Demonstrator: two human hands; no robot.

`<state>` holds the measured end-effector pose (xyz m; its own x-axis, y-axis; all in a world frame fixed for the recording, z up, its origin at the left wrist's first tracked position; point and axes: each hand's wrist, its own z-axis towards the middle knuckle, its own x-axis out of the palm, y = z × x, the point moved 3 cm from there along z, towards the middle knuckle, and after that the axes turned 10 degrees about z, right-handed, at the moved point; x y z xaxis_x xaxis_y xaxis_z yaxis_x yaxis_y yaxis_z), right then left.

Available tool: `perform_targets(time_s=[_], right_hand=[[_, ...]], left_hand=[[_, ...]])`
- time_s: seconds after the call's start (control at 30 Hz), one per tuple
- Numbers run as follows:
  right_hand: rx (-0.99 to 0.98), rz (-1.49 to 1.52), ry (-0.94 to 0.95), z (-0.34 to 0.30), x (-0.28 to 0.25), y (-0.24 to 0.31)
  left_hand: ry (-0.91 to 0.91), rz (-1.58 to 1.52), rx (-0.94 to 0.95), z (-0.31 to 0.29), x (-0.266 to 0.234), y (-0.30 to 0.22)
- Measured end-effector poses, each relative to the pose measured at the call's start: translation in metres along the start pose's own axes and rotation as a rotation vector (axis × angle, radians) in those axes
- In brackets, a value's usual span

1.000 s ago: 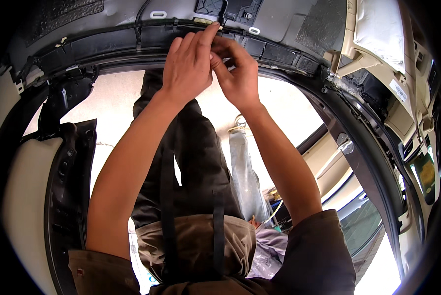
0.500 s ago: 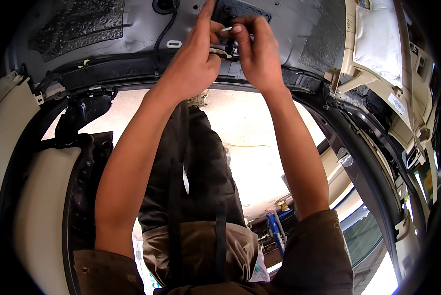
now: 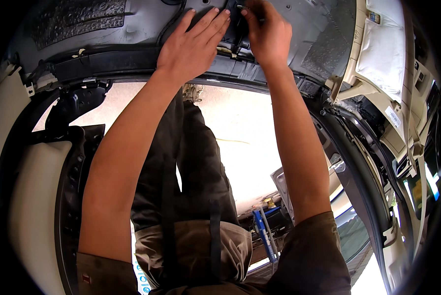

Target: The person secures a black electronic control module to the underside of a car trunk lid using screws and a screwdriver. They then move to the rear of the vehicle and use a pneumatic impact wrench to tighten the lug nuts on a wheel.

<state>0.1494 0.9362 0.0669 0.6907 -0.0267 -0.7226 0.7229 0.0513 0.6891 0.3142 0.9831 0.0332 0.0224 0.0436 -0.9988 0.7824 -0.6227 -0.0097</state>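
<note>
glare on the floor (image 3: 250, 123)

it's pale here, washed out by strong light. off to the right, beige trim (image 3: 396, 140) frames a white pad (image 3: 380, 56); lower down sits a window (image 3: 353, 237). a cream panel (image 3: 37, 191) curves along the left.

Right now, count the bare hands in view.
2: the left hand, spread over the grey metal panel at upper centre, and the right hand, beside it, reaching the picture's top edge.

a small, pale piece (image 3: 239, 6), its full shape hidden, is pinched at the fingertips of the right hand (image 3: 270, 38). just beside it, a black fitting (image 3: 236, 30) sits against the grey metal panel (image 3: 146, 22), partly covered.
</note>
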Motion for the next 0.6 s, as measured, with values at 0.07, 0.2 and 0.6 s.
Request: perform_targets(time_s=[0.07, 0.2, 0.6], right_hand=[[-0.033, -0.038, 0.038, 0.003, -0.001, 0.003], [-0.009, -0.229, 0.197, 0.014, -0.006, 0.011], [-0.324, -0.527, 0.434, 0.039, -0.004, 0.002]], left_hand=[[-0.003, 0.004, -0.008, 0.000, 0.000, -0.002], [-0.030, -0.026, -0.042, 0.001, 0.002, -0.004], [-0.097, 0.011, -0.082, -0.002, 0.001, -0.003]])
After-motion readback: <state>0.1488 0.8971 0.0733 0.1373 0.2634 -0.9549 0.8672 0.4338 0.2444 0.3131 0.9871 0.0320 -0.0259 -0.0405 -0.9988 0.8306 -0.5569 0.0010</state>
